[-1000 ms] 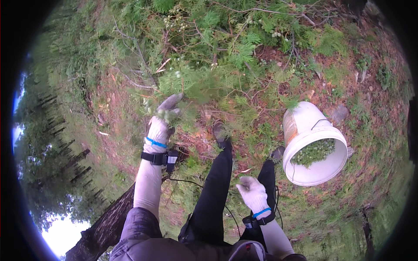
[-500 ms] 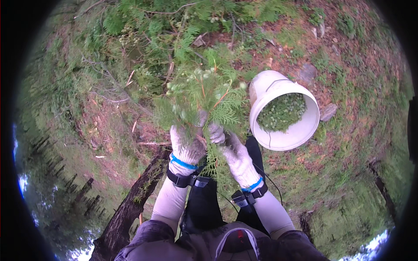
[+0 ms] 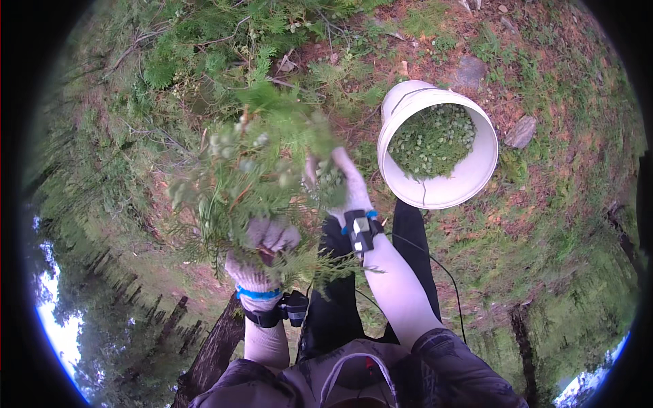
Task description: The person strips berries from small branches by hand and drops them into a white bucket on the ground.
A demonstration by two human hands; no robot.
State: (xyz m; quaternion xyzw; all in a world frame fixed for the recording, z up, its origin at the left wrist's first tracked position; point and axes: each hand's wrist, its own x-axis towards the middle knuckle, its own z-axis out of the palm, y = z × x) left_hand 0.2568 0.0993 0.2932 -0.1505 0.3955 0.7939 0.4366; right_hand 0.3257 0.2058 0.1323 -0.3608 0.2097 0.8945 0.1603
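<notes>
My gloved left hand [image 3: 265, 241] is closed around the stems of a leafy conifer branch [image 3: 235, 194] with scale-like green foliage and pale green cones. The branch spreads up and to the left of the hand, and its far sprays are blurred. My gloved right hand [image 3: 355, 187] is beside the foliage, its fingers curled round a cluster of small green cones [image 3: 328, 185]. To the right of that hand a white bucket [image 3: 476, 189] lies tilted with its mouth toward me. Inside is a heap of green cones and leaf bits [image 3: 435, 141].
Cut conifer boughs [image 3: 204, 47] lie on the ground at the upper left. Stones [image 3: 521, 132] sit right of the bucket. A dark tree trunk [image 3: 216, 350] rises at the lower left, near my left arm. A black cable [image 3: 452, 275] hangs by my right leg.
My hands have drawn apart. The left has moved left and down with the branch; the right has turned and risen slightly, now with cones in its fingers. The bucket appears higher in view.
</notes>
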